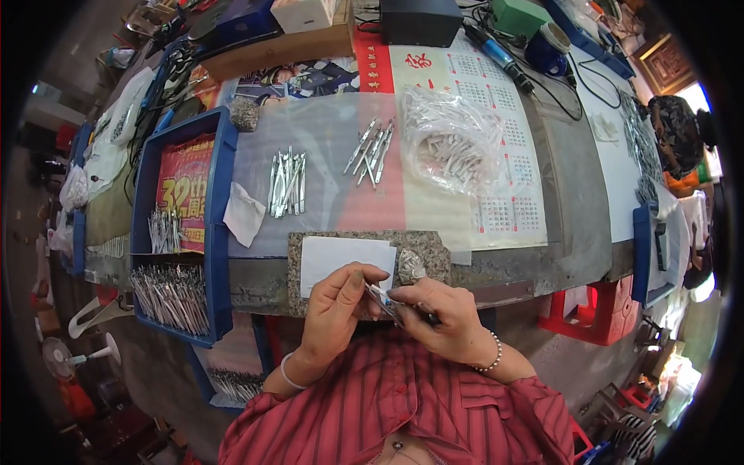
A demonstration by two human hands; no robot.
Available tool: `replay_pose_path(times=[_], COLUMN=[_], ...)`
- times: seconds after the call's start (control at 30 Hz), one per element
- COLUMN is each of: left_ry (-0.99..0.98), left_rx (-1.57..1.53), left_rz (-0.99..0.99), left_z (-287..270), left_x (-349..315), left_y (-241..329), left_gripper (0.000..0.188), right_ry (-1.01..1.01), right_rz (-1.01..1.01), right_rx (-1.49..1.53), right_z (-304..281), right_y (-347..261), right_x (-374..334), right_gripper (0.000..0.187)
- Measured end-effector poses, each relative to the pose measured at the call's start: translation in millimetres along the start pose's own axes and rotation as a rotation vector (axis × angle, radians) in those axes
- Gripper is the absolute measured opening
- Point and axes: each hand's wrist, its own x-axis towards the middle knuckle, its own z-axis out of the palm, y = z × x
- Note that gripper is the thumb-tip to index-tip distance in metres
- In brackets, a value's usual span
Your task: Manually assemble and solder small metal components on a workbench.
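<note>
Close to my body, over the front edge of the table, both hands meet around a slim, silvery pair of tweezers. My left hand pinches it between thumb and fingers. My right hand closes on its other end, and a dark tip of something shows under those fingers, too hidden to name. Just beyond my hands lies a speckled stone slab with white paper and a small crumpled clear wrapping on it. Two loose groups of tweezers, a left pile and a right pile, rest farther back.
A blue tray at the left holds many tweezers in bundles. A clear plastic bag of pale slim pieces lies right of the piles. Far back stand a black box and a blue handheld tool with a cable. A red stool stands at right.
</note>
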Motion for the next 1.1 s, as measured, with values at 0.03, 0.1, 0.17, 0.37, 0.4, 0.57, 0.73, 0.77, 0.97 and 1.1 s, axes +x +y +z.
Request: replay_pose_path(times=[0.03, 0.1, 0.17, 0.37, 0.4, 0.57, 0.73, 0.77, 0.97, 1.1], left_ry=[0.006, 0.018, 0.025, 0.04, 0.039, 0.049, -0.113, -0.157, -0.155, 0.048], left_rx=[-0.005, -0.008, 0.017, 0.007, 0.004, 0.027, 0.216, 0.276, 0.756, 0.759], left_rz=[0.019, 0.038, 0.049, 0.045, 0.045, 0.025, -0.1, -0.079, 0.146, 0.351], left_z=[0.7, 0.4, -0.5, -2.5, -4.0, -9.6, -40.2, -45.3, -61.8, -77.6], left_x=[0.5, 0.0, -0.5, -4.5, -4.7, -8.7, -24.9, -27.8, -39.2, -38.9], left_y=[-0.7, -2.3, -3.7, -6.3, -7.3, -12.9, -3.9, -0.6, 11.4, 10.5], left_gripper=[0.034, 0.034, 0.034, 0.033, 0.033, 0.029, 0.015, 0.014, 0.012, 0.008], right_ry=[0.003, -0.05, -0.069, -0.119, -0.124, -0.085, -0.229, -0.235, -0.402, -0.234], right_rz=[0.004, -0.032, -0.047, -0.105, -0.127, -0.184, -0.257, -0.261, -0.248, -0.228], right_rx=[-0.003, -0.091, -0.101, -0.173, -0.197, -0.287, -0.353, -0.352, -0.331, -0.187], right_z=[-0.8, -0.6, 0.3, 8.1, 10.2, 18.5, 12.2, 11.4, 22.3, 11.5], right_y=[-1.0, -0.9, 0.0, -3.0, -4.4, -0.6, -2.7, -3.9, -6.8, -10.4], right_x=[-0.9, -2.7, -4.0, -7.0, -7.2, -12.7, -12.0, -11.7, -2.7, 10.7], right_gripper=[0.027, 0.032, 0.033, 0.033, 0.033, 0.028, 0.029, 0.029, 0.03, 0.031])
